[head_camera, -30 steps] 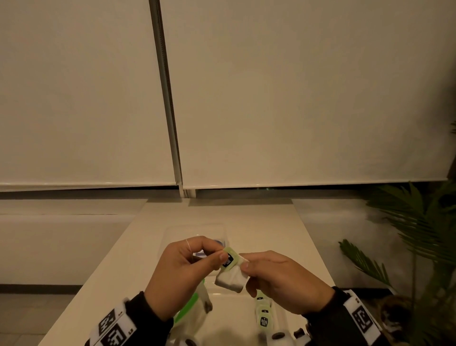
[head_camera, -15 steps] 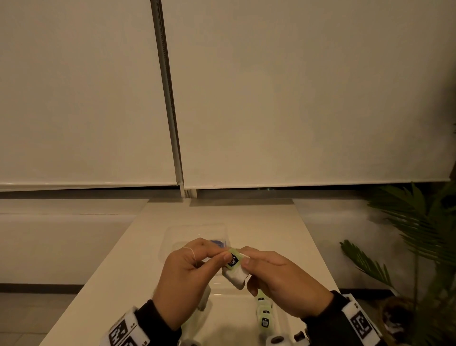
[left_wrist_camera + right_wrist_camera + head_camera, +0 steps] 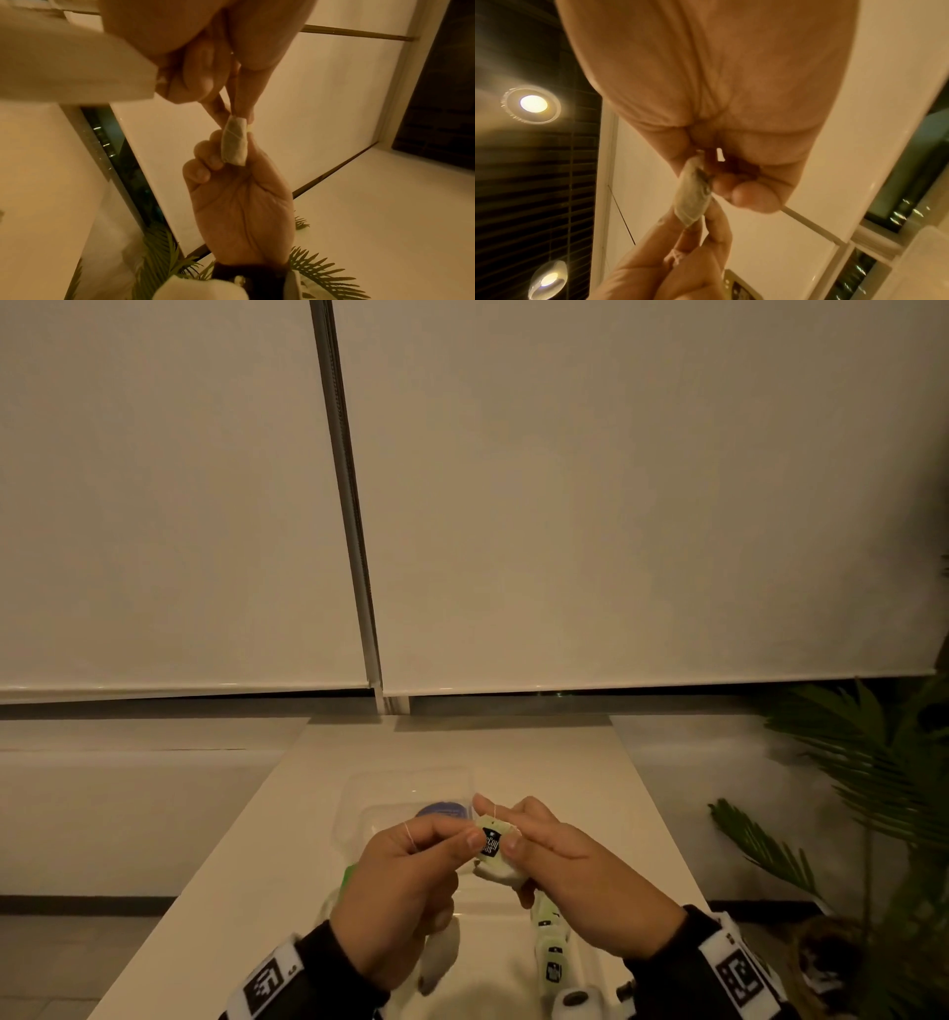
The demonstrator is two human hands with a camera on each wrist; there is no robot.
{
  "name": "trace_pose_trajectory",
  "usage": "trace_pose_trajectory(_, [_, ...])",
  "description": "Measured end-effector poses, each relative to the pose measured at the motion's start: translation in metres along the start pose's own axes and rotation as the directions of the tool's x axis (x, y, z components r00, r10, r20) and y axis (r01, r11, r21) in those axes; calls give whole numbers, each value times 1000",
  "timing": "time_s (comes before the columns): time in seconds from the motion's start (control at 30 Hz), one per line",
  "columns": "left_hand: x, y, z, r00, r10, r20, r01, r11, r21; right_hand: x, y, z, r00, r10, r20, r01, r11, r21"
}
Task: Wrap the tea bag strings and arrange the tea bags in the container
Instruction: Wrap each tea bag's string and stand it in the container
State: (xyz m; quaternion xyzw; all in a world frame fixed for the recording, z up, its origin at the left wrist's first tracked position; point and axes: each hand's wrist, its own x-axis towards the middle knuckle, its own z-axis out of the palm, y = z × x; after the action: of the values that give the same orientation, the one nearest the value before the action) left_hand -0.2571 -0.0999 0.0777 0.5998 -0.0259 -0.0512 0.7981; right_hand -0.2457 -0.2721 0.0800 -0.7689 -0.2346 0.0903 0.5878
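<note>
Above a pale tabletop (image 3: pixel 246 880) (clear container (image 3: pixel 359 793) lying beyond), a tea bag (image 3: pixel 495 862) is pinched between the left hand (image 3: pixel 405 880), its string (image 3: pixel 409 834) looped over the forefinger, and the right hand (image 3: pixel 580 875).

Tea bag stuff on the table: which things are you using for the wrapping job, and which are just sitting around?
For the job:
- tea bag with its tag and string, held in the left hand and right hand
- clear container
- more tea bags waiting on the table

Just around:
- palm plant
- window blinds
</note>
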Motion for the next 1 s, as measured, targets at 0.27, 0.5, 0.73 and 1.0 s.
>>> trace_pose_trajectory(0.27, [7,-13,2,998,55,-28,-55,998,1,4,11,-4,983,-1,-181,43,974,224])
trace_pose_trajectory(0.5, [16,-18,4,972,214,-101,-196,967,161,9,15,-6,936,-7,-353,72,982,172])
trace_pose_trajectory(0.73, [29,-26,-7,926,378,17,-330,784,526,13,19,-9,937,34,-348,-10,998,69])
trace_pose_trajectory(1.0, [33,-33,-9,948,317,33,-285,798,530,17,26,-7,938,48,-343,-70,996,-52])
